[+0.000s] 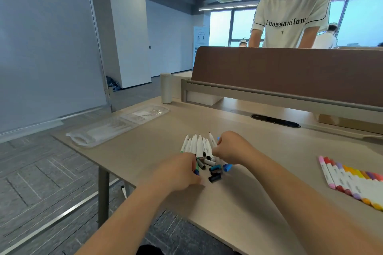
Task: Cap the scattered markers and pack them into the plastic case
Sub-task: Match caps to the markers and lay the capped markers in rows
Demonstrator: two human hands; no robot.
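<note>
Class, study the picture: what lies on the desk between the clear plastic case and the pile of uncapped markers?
Nothing: in the head view, only bare desk top separates the plastic case from the uncapped markers.

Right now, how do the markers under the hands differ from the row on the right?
The middle bunch shows bare tips, loose caps beside it; the right row is capped in bright colours. The bunch fans unevenly; the row lies neatly side by side. The left hand and right hand are on the bunch; nothing touches the row. Both have white barrels.
</note>
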